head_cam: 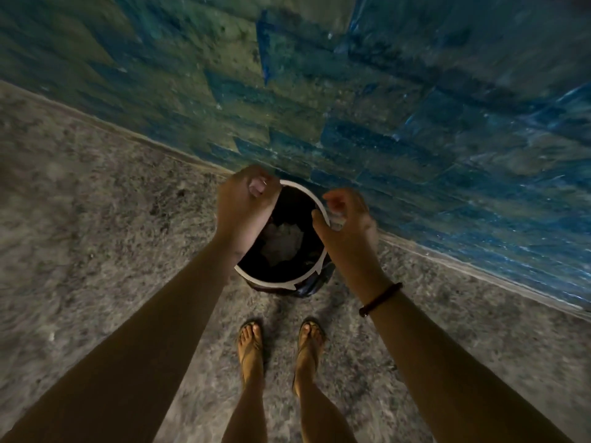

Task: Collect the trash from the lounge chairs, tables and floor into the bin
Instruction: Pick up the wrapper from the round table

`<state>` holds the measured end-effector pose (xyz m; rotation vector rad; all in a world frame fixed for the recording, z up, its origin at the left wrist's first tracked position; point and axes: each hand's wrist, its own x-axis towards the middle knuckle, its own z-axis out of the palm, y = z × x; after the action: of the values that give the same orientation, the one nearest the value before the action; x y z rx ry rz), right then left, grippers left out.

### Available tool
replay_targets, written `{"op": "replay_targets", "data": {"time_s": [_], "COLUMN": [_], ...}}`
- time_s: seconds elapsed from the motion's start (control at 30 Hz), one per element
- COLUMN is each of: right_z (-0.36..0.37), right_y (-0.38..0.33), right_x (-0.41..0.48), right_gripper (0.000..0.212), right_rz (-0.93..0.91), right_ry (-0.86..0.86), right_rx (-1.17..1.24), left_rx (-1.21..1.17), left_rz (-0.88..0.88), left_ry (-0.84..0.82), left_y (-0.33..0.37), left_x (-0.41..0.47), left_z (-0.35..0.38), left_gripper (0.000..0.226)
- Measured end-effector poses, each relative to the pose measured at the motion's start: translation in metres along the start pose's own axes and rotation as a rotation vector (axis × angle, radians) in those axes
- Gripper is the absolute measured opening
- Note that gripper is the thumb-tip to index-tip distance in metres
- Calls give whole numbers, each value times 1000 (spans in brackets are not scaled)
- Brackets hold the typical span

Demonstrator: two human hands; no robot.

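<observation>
A round bin [271, 282] with a white rim and a black liner stands on the floor against the wall. Pale crumpled trash [283, 241] lies inside it. My left hand [244, 206] is over the bin's left rim with its fingers curled. Something small and pale shows between the fingertips, too blurred to name. My right hand [347, 225] is over the right rim, thumb and fingers curled inward round a small whitish patch. Whether either hand holds anything is unclear.
A blue and green tiled wall [351, 91] rises right behind the bin. Rough grey floor [96, 203] spreads to the left and towards me. My feet in sandals [281, 346] stand just short of the bin. A dark bracelet [380, 298] circles my right wrist.
</observation>
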<state>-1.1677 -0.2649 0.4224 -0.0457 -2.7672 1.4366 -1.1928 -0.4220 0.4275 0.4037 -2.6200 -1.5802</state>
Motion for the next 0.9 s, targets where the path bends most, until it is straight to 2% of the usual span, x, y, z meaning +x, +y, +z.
{"op": "replay_targets", "data": {"time_s": [0.1,0.2,0.33,0.5,0.73,0.9], "right_z": [-19,-54,-125,-215,-302,-362], "right_y": [-33,-74,-133,-204,-270,-299], "right_x": [8,16,22,0,-84,-188], "right_gripper": [18,15,22,20,23,34], "right_rz": [-7,-58,-189,-285,-262,-147], "right_ry": [75,180,370,575,896,1124], "right_rx": [30,69,82,29,-100,-281], "left_rx": [70,75,34,42,-148,-245], "left_rz": [185,323,514,774,1064,1238], "left_ry": [-51,-93,-78,-221,-534,-772], "left_y": [53,108,193,292,405,470], "left_x": [3,6,0,-21,-82,-160], "left_z": [-16,-32,-55,-84,-107,-89], "left_gripper": [22,18,17,19,18,27]}}
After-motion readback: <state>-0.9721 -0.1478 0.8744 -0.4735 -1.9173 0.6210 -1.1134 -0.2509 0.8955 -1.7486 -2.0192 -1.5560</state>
